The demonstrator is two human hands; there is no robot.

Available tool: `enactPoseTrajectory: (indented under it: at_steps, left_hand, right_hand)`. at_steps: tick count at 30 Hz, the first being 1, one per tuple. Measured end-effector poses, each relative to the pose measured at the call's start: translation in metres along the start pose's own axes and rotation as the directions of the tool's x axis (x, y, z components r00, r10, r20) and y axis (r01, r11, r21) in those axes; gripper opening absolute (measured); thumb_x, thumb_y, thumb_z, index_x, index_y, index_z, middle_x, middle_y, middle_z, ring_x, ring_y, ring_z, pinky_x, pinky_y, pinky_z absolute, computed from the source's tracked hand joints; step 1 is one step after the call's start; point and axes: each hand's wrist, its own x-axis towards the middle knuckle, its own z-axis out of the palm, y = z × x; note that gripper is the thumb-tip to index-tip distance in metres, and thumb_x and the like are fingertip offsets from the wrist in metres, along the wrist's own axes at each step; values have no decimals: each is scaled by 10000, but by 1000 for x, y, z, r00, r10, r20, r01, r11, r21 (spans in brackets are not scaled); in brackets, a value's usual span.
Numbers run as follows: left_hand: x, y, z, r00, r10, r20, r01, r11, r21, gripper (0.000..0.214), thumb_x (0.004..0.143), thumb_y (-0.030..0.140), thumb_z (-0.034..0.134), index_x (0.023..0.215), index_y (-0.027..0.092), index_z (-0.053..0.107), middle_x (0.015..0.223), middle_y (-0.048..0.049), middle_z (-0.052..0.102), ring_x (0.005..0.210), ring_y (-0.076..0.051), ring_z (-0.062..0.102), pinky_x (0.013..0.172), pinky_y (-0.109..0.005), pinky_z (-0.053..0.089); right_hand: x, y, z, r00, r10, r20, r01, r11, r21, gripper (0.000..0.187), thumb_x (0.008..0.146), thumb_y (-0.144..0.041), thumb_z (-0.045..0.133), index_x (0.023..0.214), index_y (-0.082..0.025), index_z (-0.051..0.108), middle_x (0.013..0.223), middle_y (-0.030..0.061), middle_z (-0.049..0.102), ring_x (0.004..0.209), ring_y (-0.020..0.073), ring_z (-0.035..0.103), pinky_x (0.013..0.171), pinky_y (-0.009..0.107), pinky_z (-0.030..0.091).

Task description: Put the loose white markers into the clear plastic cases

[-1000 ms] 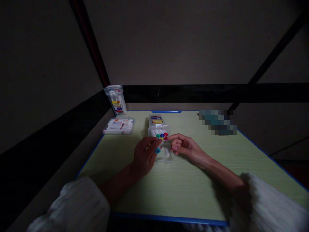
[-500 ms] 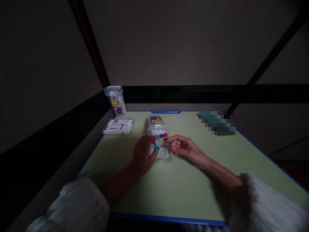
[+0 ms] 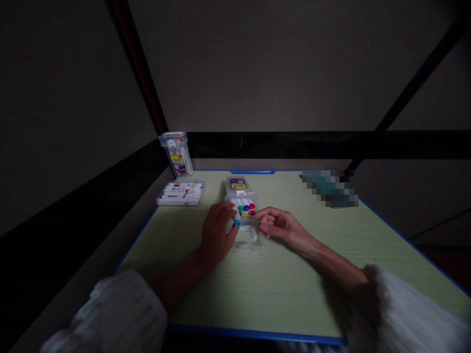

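Observation:
A white marker [image 3: 237, 215] with a teal end is pinched between the thumb and fingers of my left hand [image 3: 217, 233], tilted over the left part of the marker box's mouth. That clear plastic marker box [image 3: 239, 185] lies on its side with its opening facing me. Several white markers with coloured ends [image 3: 246, 208], green, blue, red and yellow among them, lie inside. The see-through lid [image 3: 247, 240] is folded down onto the table in front. My right hand [image 3: 281, 228] is beside the box's right edge, index finger reaching to it, thumb apart, holding nothing I can see.
At the back left stands another clear marker box [image 3: 178, 154], upright. In front of it a flat clear case of markers [image 3: 181, 193] lies on the light green table [image 3: 272, 289]. Toward the back right is a blurred-out flat object [image 3: 329, 188]. A wall rises behind the table.
My left hand and the teal-ended marker have shifted slightly left and up, toward the box's opening. My right hand stays almost where it was.

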Motion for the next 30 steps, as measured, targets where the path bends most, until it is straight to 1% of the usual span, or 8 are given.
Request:
enactPoseTrajectory:
  at_steps: [3,8,16,21,23,26,30]
  left_hand:
    - [-2,-2,1,999,-47,-1,47,999,27,184,692,87,573,851,172,534,940,-55,507,850,-155,513,715,-273,461]
    - [-3,-4,3,994,-101,44,97,992,84,190,687,97,574,860,174,556,941,-56,475,865,-165,495,675,-265,449]
    - [-1,-5,3,993,-103,55,96,989,115,204,686,83,573,866,176,568,969,-57,468,878,-169,476,675,-266,430]
    - [0,-4,2,994,-106,36,100,985,141,220,670,86,597,870,179,585,987,-56,449,910,-183,454,682,-273,415]
    - [0,-5,2,993,-112,31,105,980,167,228,663,92,606,871,186,599,965,-51,439,894,-185,445,692,-289,408]
    - [1,-8,2,990,-135,29,126,969,214,210,670,122,612,863,205,621,908,-40,424,839,-179,429,706,-314,398]
    - [2,-10,2,986,-156,62,136,958,253,220,681,191,628,900,213,620,894,-42,409,817,-181,409,718,-332,393]
  right_hand:
    - [0,0,0,1000,2,1,-2,1000,2,265,682,-260,664,899,-150,560,647,-31,546,555,67,464,536,229,355]
    - [0,0,1,1000,9,3,-9,1000,6,260,684,-268,664,894,-155,562,650,-31,543,557,68,462,537,229,354]
    - [0,1,0,1000,1,4,-1,1000,2,257,687,-262,665,895,-151,563,646,-31,547,552,63,458,533,220,345]
    - [0,2,0,1000,-4,10,4,1000,13,246,687,-251,663,889,-153,562,644,-36,548,551,61,458,535,218,342]
    - [0,2,1,1000,0,7,0,1000,12,244,684,-248,665,885,-153,563,640,-38,541,548,62,457,534,222,344]
    - [0,2,1,1000,0,8,0,1000,12,244,680,-247,666,881,-156,562,630,-42,530,542,64,454,529,226,345]
    - [0,1,0,1000,-3,14,3,1000,3,244,686,-260,661,884,-159,560,638,-35,540,543,67,459,526,231,347]
